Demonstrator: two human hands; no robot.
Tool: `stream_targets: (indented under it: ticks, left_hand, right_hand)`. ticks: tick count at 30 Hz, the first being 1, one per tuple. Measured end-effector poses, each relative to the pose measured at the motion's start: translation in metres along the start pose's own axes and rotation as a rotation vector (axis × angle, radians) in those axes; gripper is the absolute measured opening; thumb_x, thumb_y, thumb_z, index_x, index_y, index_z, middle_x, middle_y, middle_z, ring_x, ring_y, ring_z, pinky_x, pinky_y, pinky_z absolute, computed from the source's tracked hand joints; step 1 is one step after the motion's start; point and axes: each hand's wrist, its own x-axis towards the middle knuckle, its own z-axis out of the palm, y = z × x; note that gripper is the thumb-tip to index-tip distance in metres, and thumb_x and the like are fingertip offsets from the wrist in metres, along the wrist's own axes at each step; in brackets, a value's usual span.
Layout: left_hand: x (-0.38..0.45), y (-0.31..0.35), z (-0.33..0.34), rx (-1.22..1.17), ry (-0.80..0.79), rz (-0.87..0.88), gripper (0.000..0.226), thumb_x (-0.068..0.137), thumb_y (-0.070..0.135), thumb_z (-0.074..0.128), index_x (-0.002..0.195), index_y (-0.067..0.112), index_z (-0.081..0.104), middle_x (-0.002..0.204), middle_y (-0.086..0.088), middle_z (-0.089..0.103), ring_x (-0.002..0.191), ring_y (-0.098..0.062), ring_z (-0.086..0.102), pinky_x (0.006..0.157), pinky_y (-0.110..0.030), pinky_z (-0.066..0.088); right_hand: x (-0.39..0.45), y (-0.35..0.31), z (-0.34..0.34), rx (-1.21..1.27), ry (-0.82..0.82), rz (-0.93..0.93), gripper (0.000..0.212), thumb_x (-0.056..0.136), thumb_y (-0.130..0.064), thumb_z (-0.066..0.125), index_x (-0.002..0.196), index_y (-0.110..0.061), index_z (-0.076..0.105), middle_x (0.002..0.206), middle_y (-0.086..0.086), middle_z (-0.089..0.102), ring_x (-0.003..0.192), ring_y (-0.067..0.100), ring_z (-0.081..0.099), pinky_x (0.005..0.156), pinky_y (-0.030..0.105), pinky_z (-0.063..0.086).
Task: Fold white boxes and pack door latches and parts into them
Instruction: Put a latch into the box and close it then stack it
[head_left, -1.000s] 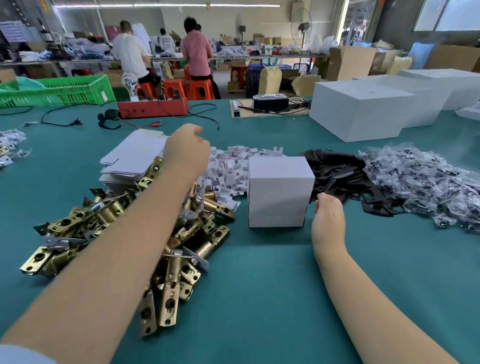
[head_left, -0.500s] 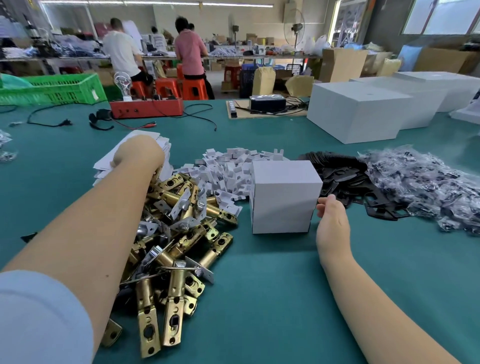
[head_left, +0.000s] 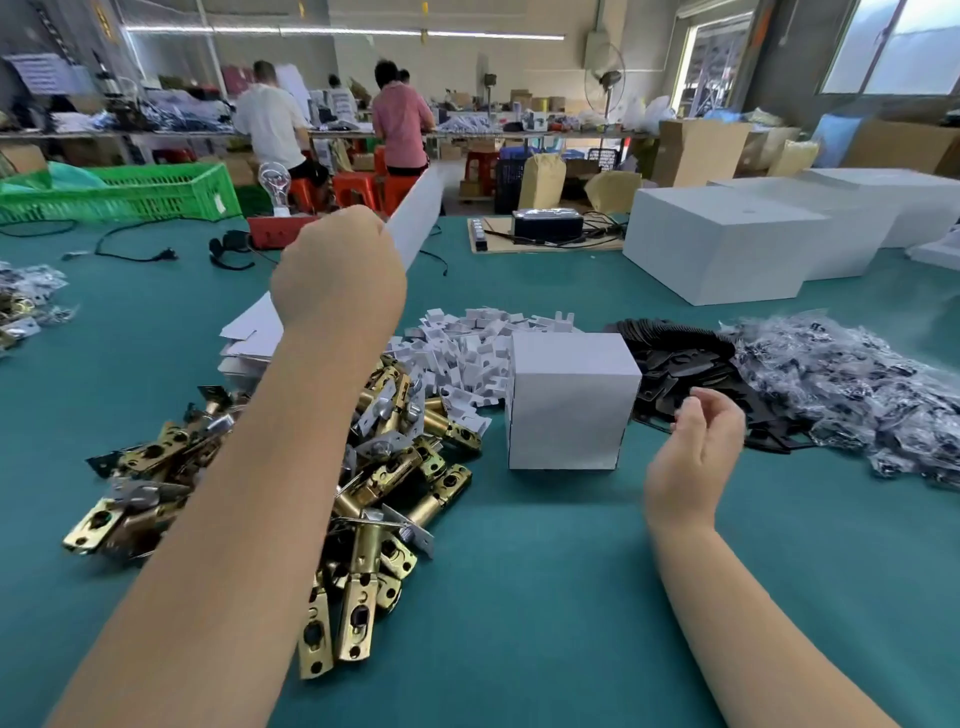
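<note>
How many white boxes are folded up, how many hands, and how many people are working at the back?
Small folded white box: 1
Big white boxes: 3
Hands, left hand and right hand: 2
People at the back: at least 2
Total: 8

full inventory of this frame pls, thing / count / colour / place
Flat box blank: one, white, lifted in the left hand.
Stack of flat blanks: several, white, behind the latches.
Door latches: large heap, brass, table left of centre.
Folded box: one, white, table centre.
Small card inserts: heap, white, behind the folded box.
Black plates: pile, right of the box.
Bagged parts: pile, clear bags, far right.
Large boxes: several, white, back right.
Crate: one, green, back left.
Table: teal.
Left hand: grip on the blank.
Right hand: loosely curled, empty, beside the box.
</note>
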Motion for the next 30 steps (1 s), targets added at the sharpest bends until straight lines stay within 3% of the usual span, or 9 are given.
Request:
stream_targets:
  ticks: [4, 6, 9, 11, 16, 19, 23, 27, 30]
  left_hand:
    - [-0.06, 0.01, -0.024, -0.455, 0.013, 0.014, 0.028, 0.098, 0.019, 0.047, 0.074, 0.021, 0.059, 0.064, 0.005, 0.055, 0.061, -0.006, 0.049, 0.056, -0.026, 0.033]
    - [-0.084, 0.016, -0.019, -0.717, -0.079, -0.06, 0.024, 0.097, 0.021, 0.051, 0.079, 0.029, 0.064, 0.07, 0.011, 0.061, 0.064, 0.003, 0.052, 0.061, -0.017, 0.041]
    - [-0.11, 0.025, 0.004, -1.088, -0.294, -0.264, 0.032, 0.096, 0.019, 0.056, 0.075, 0.037, 0.073, 0.08, 0.004, 0.07, 0.076, -0.011, 0.058, 0.076, -0.037, 0.052]
    - [-0.126, 0.03, 0.02, -1.255, -0.414, -0.339, 0.038, 0.096, 0.012, 0.057, 0.076, 0.039, 0.076, 0.083, 0.012, 0.073, 0.081, -0.01, 0.063, 0.076, -0.031, 0.054]
    - [-0.165, 0.017, 0.053, -1.117, -0.633, -0.056, 0.052, 0.087, 0.012, 0.068, 0.118, 0.052, 0.053, 0.108, 0.026, 0.068, 0.098, 0.005, 0.064, 0.074, -0.011, 0.051]
    - [-0.176, 0.008, 0.057, -0.959, -0.663, -0.001, 0.066, 0.08, 0.025, 0.075, 0.122, 0.063, 0.041, 0.11, 0.031, 0.063, 0.099, 0.009, 0.059, 0.073, -0.005, 0.047]
    - [-0.174, 0.0, 0.06, -0.855, -0.668, -0.043, 0.058, 0.081, 0.028, 0.071, 0.124, 0.054, 0.042, 0.099, 0.021, 0.068, 0.08, 0.002, 0.065, 0.068, -0.02, 0.054]
    - [-0.175, 0.002, 0.059, -0.886, -0.719, -0.049, 0.057, 0.076, 0.029, 0.061, 0.127, 0.048, 0.043, 0.099, 0.021, 0.068, 0.07, -0.004, 0.063, 0.069, -0.037, 0.061]
    - [-0.174, 0.004, 0.057, -0.956, -0.712, -0.055, 0.054, 0.074, 0.027, 0.06, 0.116, 0.057, 0.043, 0.102, 0.023, 0.067, 0.076, -0.009, 0.065, 0.067, -0.036, 0.061]
  right_hand:
    - [-0.006, -0.025, -0.007, 0.146, -0.065, -0.082, 0.014, 0.085, -0.035, 0.044, 0.098, -0.031, 0.048, 0.093, -0.01, 0.05, 0.083, 0.011, 0.05, 0.074, 0.015, 0.041]
    - [-0.018, -0.029, -0.009, 0.143, -0.223, -0.038, 0.02, 0.08, -0.042, 0.047, 0.098, -0.034, 0.051, 0.083, -0.017, 0.058, 0.074, 0.007, 0.055, 0.07, 0.016, 0.045]
    - [-0.036, -0.027, -0.011, 0.156, -0.536, 0.094, 0.022, 0.085, -0.04, 0.048, 0.105, -0.034, 0.057, 0.082, -0.016, 0.066, 0.071, 0.01, 0.062, 0.07, 0.019, 0.05]
    - [-0.044, -0.025, -0.015, 0.19, -0.609, 0.177, 0.022, 0.093, -0.038, 0.046, 0.103, -0.03, 0.064, 0.091, -0.016, 0.07, 0.082, 0.009, 0.065, 0.071, 0.018, 0.051]
    - [-0.045, -0.022, -0.022, 0.043, -0.57, 0.265, 0.022, 0.102, -0.024, 0.042, 0.1, -0.03, 0.064, 0.101, -0.007, 0.069, 0.096, 0.017, 0.063, 0.082, 0.034, 0.053]
    - [-0.046, -0.025, -0.026, 0.036, -0.674, 0.2, 0.031, 0.093, -0.012, 0.059, 0.106, -0.04, 0.056, 0.105, -0.019, 0.066, 0.099, 0.0, 0.063, 0.076, 0.015, 0.05]
    - [-0.05, -0.027, -0.03, -0.098, -0.88, 0.099, 0.056, 0.077, -0.014, 0.067, 0.115, -0.049, 0.044, 0.117, -0.02, 0.058, 0.104, -0.009, 0.056, 0.081, 0.01, 0.045]
    - [-0.047, -0.027, -0.03, -0.185, -0.827, 0.045, 0.059, 0.086, -0.008, 0.061, 0.123, -0.048, 0.039, 0.106, -0.032, 0.059, 0.098, -0.008, 0.056, 0.074, 0.007, 0.044]
    - [-0.048, -0.025, -0.031, -0.303, -0.827, -0.03, 0.085, 0.089, -0.006, 0.054, 0.132, -0.065, 0.009, 0.103, -0.033, 0.057, 0.093, -0.003, 0.057, 0.067, 0.008, 0.043]
